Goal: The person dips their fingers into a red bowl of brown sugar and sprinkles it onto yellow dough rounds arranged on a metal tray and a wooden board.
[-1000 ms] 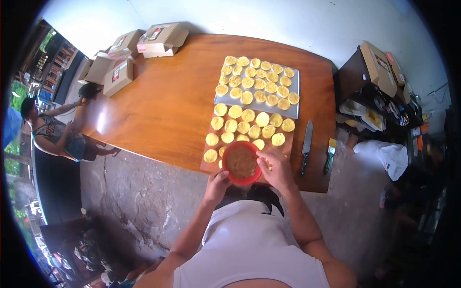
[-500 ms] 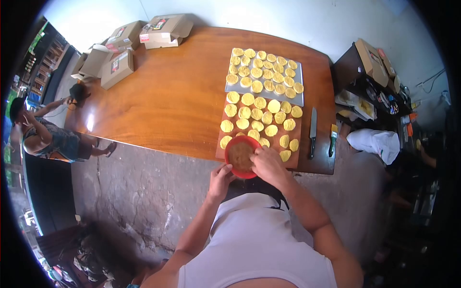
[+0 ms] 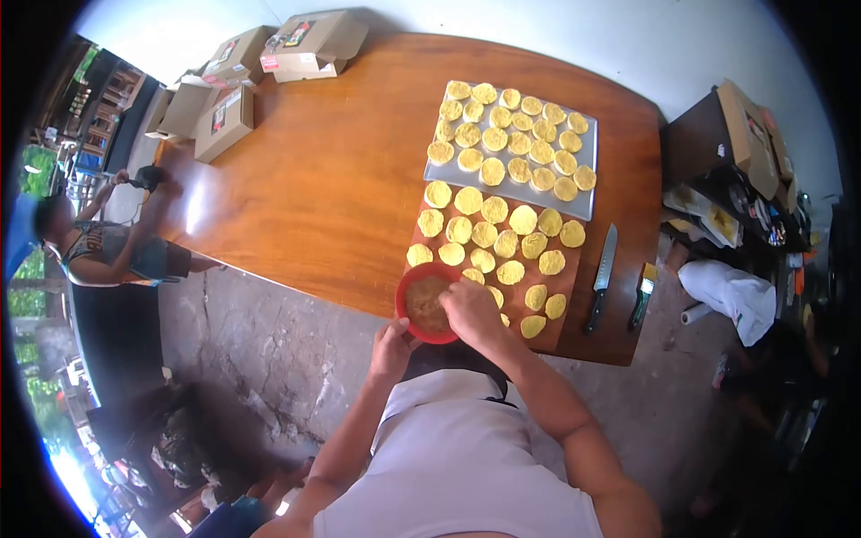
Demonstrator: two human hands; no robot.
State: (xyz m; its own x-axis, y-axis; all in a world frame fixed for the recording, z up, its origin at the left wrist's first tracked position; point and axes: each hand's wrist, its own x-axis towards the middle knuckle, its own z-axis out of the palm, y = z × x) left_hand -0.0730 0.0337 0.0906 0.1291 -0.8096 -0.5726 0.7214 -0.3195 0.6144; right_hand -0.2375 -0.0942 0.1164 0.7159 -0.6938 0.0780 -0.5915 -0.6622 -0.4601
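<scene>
A red bowl (image 3: 403,325) of brown, paste-like filling (image 3: 425,300) is held over the table's front edge. My left hand (image 3: 392,345) grips its lower left rim. My right hand (image 3: 466,309) is closed at the bowl's right side, fingers over the filling; anything between them is too small to make out. Beyond the bowl, several round yellow pieces (image 3: 484,235) lie in rows on a reddish-brown board (image 3: 563,280). More yellow rounds (image 3: 494,139) sit on a metal tray (image 3: 538,199) behind the board.
A knife (image 3: 603,280) and a brush (image 3: 643,296) lie right of the board. Cardboard boxes (image 3: 314,43) stand at the table's (image 3: 314,170) back left. A person (image 3: 99,247) is beyond the left end. Right of the table are a dark shelf (image 3: 695,148) and a white bag (image 3: 731,291).
The view has shifted. The bowl and both my hands sit slightly farther left and lower. At the far left, the other person's posture has changed, with arms raised around a dark object.
</scene>
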